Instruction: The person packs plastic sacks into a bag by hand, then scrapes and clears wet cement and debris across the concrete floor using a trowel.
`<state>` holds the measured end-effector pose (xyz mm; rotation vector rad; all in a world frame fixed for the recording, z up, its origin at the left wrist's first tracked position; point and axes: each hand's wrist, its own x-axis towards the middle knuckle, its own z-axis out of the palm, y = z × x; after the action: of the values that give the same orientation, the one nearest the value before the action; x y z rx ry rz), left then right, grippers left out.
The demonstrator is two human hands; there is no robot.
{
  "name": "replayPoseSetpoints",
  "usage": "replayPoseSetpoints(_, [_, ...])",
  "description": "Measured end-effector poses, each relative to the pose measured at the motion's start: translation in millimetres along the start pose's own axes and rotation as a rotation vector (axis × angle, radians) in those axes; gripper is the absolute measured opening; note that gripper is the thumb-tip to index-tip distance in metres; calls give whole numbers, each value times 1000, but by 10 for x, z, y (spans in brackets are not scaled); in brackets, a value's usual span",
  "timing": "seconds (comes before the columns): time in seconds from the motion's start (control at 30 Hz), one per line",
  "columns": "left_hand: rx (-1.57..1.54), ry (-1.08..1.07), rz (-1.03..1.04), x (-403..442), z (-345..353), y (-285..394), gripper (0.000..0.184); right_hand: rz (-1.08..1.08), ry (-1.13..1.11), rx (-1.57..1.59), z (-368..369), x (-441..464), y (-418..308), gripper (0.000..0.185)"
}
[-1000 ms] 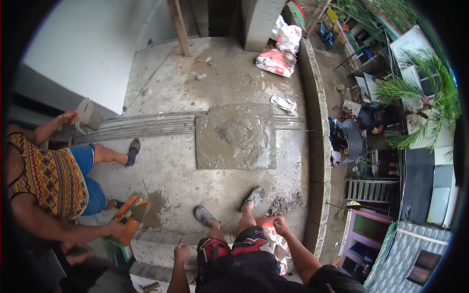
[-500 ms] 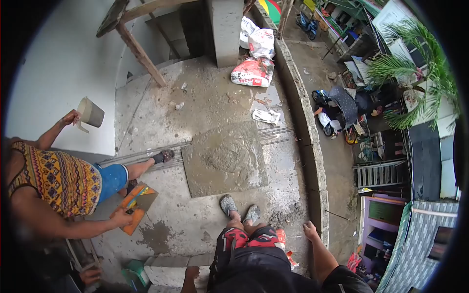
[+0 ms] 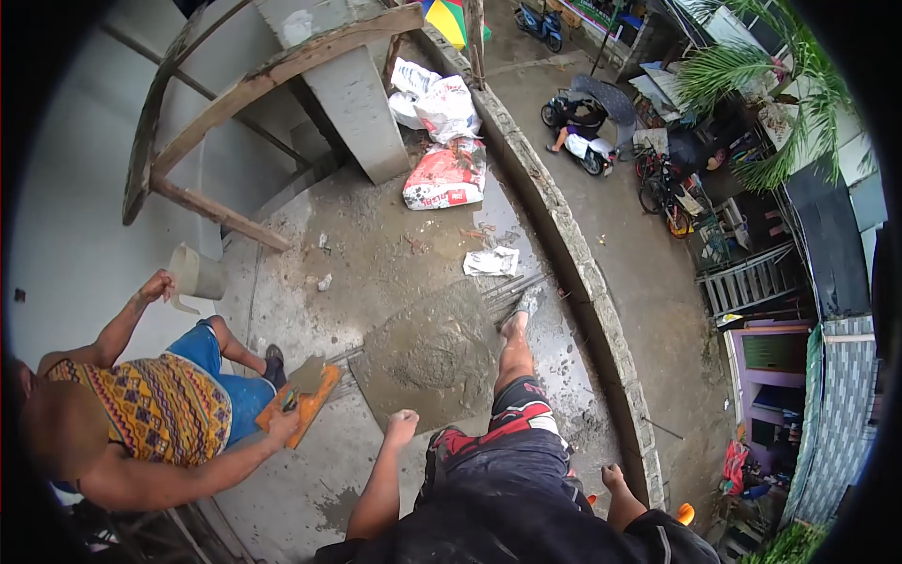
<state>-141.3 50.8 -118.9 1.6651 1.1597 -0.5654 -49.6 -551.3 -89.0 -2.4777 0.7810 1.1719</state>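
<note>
My left hand (image 3: 402,428) hangs in front of me with its fingers curled into a loose fist, nothing showing in it. Beyond it, a wet pile of mortar (image 3: 442,350) is spread over a square patch on the concrete floor. My right hand (image 3: 613,477) is low at my side, fingers closed, close to the low block wall (image 3: 601,343). My leg (image 3: 515,355) is stretched forward past the mortar's right edge. A co-worker (image 3: 160,404) at left holds a grey pitcher (image 3: 199,274) in one hand and an orange-backed float (image 3: 315,404) in the other.
Several cement bags (image 3: 446,174) lie against the wall by a concrete pillar (image 3: 352,113). A white empty sack (image 3: 491,262) and thin steel bars (image 3: 517,293) are on the wet floor. A wooden frame (image 3: 282,70) stands at upper left. Past the wall, a lane holds motorbikes (image 3: 587,150).
I have stepped forward, one leg now beside the mortar. My left hand has risen and come forward. The view has turned, and the co-worker has shifted, still holding the pitcher and float.
</note>
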Motion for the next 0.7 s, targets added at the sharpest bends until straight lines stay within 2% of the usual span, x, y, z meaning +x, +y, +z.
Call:
replayPoseSetpoints(0.1, [-153, 41, 100, 573, 153, 1011, 32, 60, -40, -149, -290, 663, -661, 45])
replayPoseSetpoints(0.13, [-124, 41, 74, 710, 185, 1346, 31, 138, -38, -175, -534, 695, -1240, 50])
replayPoseSetpoints(0.2, [74, 100, 145, 886, 181, 2052, 30, 137, 24, -283, -691, 1155, -2046, 50])
replayPoseSetpoints(0.33, [-3, 231, 248, 1572, 154, 3188, 28, -213, 210, -297, -840, 2118, -3652, 44])
replayPoseSetpoints(0.4, [5, 289, 282, 1811, 125, 3740, 28, -297, 207, -219, -963, 2323, -4545, 41])
replayPoseSetpoints(0.47, [-25, 306, 383, 2010, 79, 4283, 26, -394, 224, -162, -849, 2710, -5140, 42])
replayPoseSetpoints(0.6, [-96, 271, 474, 2474, 174, 4932, 25, -510, 201, -138, -713, 2957, -6370, 50])
replayPoseSetpoints(0.7, [-64, 207, 499, 3001, 266, 5153, 24, -588, 199, -140, -551, 3054, -7221, 68])
